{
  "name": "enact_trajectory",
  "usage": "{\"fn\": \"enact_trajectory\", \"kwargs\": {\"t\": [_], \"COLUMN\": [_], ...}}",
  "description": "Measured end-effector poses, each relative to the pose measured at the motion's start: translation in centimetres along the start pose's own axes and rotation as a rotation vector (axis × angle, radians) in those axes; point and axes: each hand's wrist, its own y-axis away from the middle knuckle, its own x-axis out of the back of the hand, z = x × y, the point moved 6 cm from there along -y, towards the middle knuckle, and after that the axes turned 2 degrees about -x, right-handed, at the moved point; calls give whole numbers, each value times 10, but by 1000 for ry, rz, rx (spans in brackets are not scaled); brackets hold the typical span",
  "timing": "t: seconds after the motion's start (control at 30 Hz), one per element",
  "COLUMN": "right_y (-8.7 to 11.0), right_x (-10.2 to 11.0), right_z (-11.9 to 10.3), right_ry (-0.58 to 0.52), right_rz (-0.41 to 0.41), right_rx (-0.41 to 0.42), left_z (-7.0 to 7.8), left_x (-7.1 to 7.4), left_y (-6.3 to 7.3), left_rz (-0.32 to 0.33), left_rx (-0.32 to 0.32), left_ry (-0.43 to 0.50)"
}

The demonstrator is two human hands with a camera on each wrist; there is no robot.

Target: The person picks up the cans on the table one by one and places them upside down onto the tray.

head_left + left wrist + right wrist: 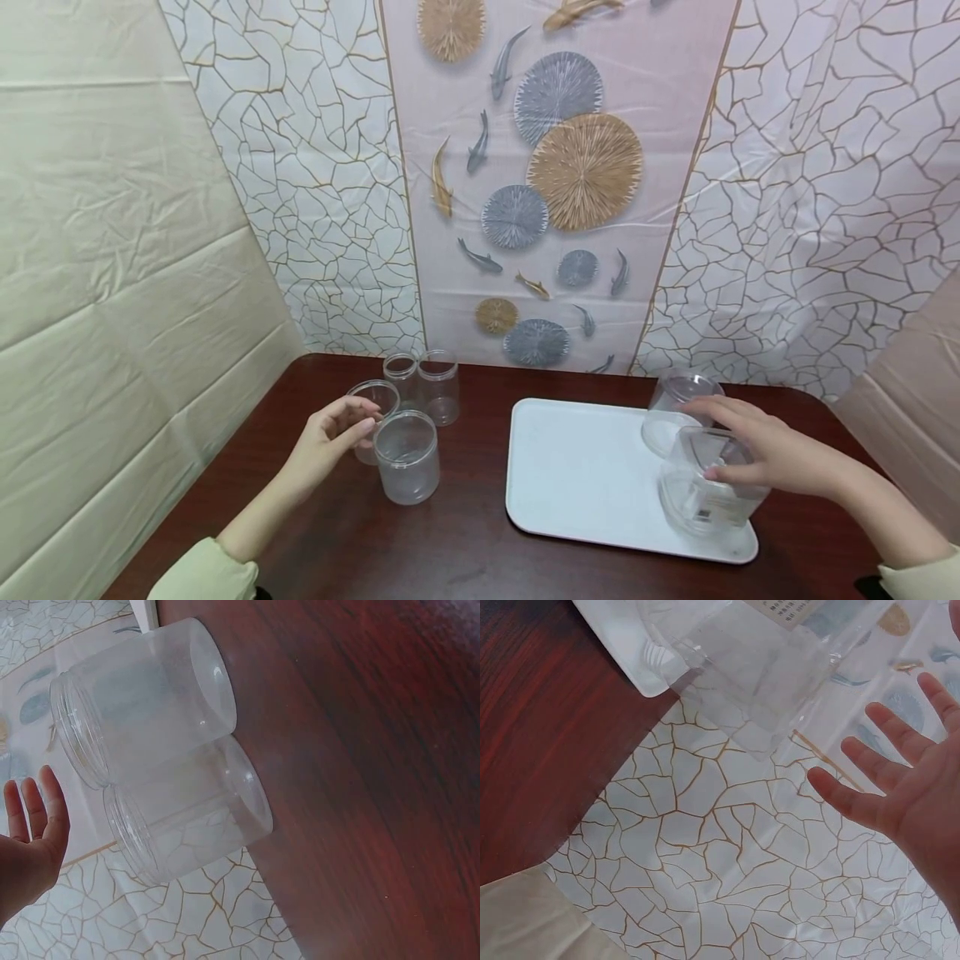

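Note:
My left hand [333, 437] is beside a wide clear plastic jar [408, 477] that stands on the table at the left. A second clear jar [373, 390] is partly hidden behind its fingers. In the left wrist view, the loosely bent fingers [51, 806] appear apart from the two jars. My right hand [765, 446] hovers over a squarish clear jar [716, 504] at the tray's right end. That jar bears a printed label [781, 610]. The right wrist view shows spread fingers [896, 731] with nothing gripped. Behind it a round clear jar [663, 417] rests on the white tray [577, 475].
A small clear jar [401, 379] and a taller, slim clear jar [438, 393] stand together at the back left. All of this is on a dark red-brown table [465, 542]. A patterned cloth backdrop [345, 208] rises behind the table's far edge.

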Motion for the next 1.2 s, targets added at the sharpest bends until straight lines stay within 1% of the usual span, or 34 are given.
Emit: {"fn": "enact_trajectory", "kwargs": {"t": [0.2,0.33,0.53,0.7,0.77,0.87,1.0,1.07,1.2], "right_y": [-4,-7,-11,-15,-16,-19,-21,-22,-22], "right_x": [6,6,7,10,12,16,19,19,18], "right_z": [-8,-13,-19,-26,-29,-33,-37,-39,-43], "right_ry": [57,74,20,-38,-41,-30,-34,-43,-55], "right_rz": [46,73,107,116,128,169,207,206,197], "right_rx": [17,65,119,114,111,119,123,116,112], "left_z": [3,7,11,13,15,18,25,27,29], "left_x": [-3,-7,-10,-14,-15,-16,-15,-14,-15], "left_y": [-6,-12,-19,-25,-28,-33,-42,-46,-52], "left_rz": [11,-8,-31,-50,-57,-66,-52,-46,-50], "left_rx": [-2,-23,-47,-37,-39,-54,-72,-75,-57], "left_ry": [-70,-80,-91,-106,-127,-158,-188,-198,-224]}}
